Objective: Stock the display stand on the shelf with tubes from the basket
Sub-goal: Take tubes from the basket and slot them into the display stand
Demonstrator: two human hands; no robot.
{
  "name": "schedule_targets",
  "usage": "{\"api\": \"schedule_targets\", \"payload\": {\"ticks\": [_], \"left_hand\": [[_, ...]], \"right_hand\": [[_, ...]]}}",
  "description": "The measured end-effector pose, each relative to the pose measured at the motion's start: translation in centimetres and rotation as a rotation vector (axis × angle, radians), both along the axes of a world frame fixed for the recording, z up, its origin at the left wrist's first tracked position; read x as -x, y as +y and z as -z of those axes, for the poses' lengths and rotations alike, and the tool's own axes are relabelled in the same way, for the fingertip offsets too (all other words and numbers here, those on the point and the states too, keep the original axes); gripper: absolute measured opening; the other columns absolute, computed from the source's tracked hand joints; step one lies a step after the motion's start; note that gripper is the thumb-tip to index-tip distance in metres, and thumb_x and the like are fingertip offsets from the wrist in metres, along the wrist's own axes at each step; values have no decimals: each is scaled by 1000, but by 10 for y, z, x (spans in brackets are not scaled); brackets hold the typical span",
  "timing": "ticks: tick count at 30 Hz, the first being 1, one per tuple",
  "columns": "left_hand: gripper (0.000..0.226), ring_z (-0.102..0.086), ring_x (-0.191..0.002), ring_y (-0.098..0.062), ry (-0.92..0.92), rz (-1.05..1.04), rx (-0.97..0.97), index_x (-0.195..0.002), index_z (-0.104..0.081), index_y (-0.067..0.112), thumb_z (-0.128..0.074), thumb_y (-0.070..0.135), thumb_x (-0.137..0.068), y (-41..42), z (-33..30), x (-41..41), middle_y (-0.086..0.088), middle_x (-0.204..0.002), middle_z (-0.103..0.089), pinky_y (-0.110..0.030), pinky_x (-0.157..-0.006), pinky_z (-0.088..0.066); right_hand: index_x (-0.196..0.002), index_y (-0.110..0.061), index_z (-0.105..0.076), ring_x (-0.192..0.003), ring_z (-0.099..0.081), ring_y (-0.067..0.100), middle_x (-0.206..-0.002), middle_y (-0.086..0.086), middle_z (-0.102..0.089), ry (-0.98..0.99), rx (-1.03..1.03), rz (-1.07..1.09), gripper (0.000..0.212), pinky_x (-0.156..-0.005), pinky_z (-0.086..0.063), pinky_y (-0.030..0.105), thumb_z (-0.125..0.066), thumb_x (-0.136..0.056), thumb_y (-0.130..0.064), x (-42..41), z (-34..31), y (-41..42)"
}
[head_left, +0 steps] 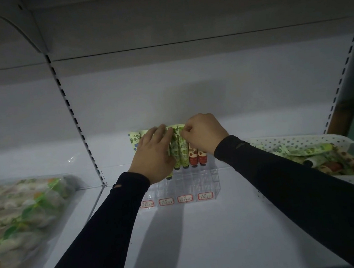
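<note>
Two hands, left (154, 151) flat against, right (202, 134) pinching, green tubes (180, 150) between them.

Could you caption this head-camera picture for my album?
Both hands, left and right, settle green tubes into a clear display stand on the shelf.

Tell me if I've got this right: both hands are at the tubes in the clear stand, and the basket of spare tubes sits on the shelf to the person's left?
Not quite. The head view shows the basket on the person's right, not the left. The rest holds: the left hand and right hand are both at the tubes in the clear stand.
</note>
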State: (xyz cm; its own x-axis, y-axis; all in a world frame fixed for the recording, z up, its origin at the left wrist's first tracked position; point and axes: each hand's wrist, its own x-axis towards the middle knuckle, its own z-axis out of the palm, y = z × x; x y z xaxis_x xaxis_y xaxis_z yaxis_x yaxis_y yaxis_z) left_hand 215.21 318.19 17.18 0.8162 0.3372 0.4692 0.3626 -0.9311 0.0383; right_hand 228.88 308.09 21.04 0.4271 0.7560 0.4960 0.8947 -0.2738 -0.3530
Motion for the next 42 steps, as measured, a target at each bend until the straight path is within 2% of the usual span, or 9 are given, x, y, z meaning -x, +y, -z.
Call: {"api": "schedule_targets", "payload": {"ticks": [6, 11, 16, 21, 25, 31, 33, 37, 42], "left_hand": [[69, -41, -133, -46, -33, 18, 45, -134, -55, 1, -60, 23, -68, 0, 1, -1, -24, -144, -48, -54, -110, -31], [69, -41, -133, -47, -35, 13, 44, -133, -57, 3, -58, 26, -68, 1, 1, -3, -24, -144, -48, -56, -109, -32], [71, -36, -137, -45, -35, -13, 41, -137, -54, 4, -55, 28, -70, 0, 2, -3, -23, -148, -44, -55, -111, -28], [72, -24, -145, -38, 16, -25, 56, -147, -42, 10, -66, 23, -81, -2, -4, -1, -16, -157, -32, -50, -117, -19], [76, -19, -147, -32, -2, -37, 79, -153, -31, 13, -65, 23, -85, -4, -13, 4, -12, -160, -28, -43, -120, -16], [58, -29, -144, -26, -130, 12, 97, -148, -41, 11, -57, 32, -96, -36, -30, 9, -9, -154, -41, -35, -117, -19], [56, -33, -141, -23, -135, 50, 127, -147, -43, 11, -54, 37, -99, -53, -32, 3, -7, -151, -44, -31, -115, -22], [64, -39, -138, -23, -79, 122, 186, -145, -46, 12, -46, 52, -95, -86, -31, -20, -7, -148, -49, -30, -112, -27], [61, -32, -143, -20, 62, 181, 212, -151, -36, 18, -45, 50, -100, -127, -24, -59, -4, -155, -40, -30, -114, -25]], "right_hand": [[-75, -2, -70, -68, -65, 24, -77, 11, -68, -9, 13, -11, 27, -72, -54, 38, -55, -91, -18, -1, -1, -2], [-76, -1, -71, -69, -65, 23, -75, 11, -70, 6, 44, 3, 28, -70, -52, 32, -57, -91, -19, -4, -2, 2], [-71, -6, -69, -66, -55, 16, -69, 1, -60, 10, 65, 26, 27, -65, -38, 23, -59, -91, -21, -4, -2, 4], [-71, -1, -66, -66, -62, 22, -69, 7, -64, -10, 78, 13, 33, -66, -49, 29, -58, -92, -25, -3, -5, 0], [-68, 1, -65, -64, -61, 26, -70, 14, -65, -29, -54, 5, 38, -67, -51, 39, -55, -91, -27, -4, -18, -19], [-92, -5, -74, -83, -65, 18, -91, 5, -74, -23, -132, 9, 33, -82, -51, 34, -56, -94, -33, -22, -29, -91], [-102, -11, -74, -85, -62, 12, -100, 0, -72, -44, -121, 31, 30, -84, -48, 26, -58, -94, -36, -32, -28, -122], [-117, -18, -68, -89, -52, 6, -110, 0, -66, -91, -30, 91, 38, -80, -33, 17, -56, -93, -45, -61, -15, -173], [-121, -20, -65, -112, -55, 13, -123, 0, -63, -69, 81, 151, 41, -91, -32, 16, -58, -92, -47, -87, 0, -227]]}}
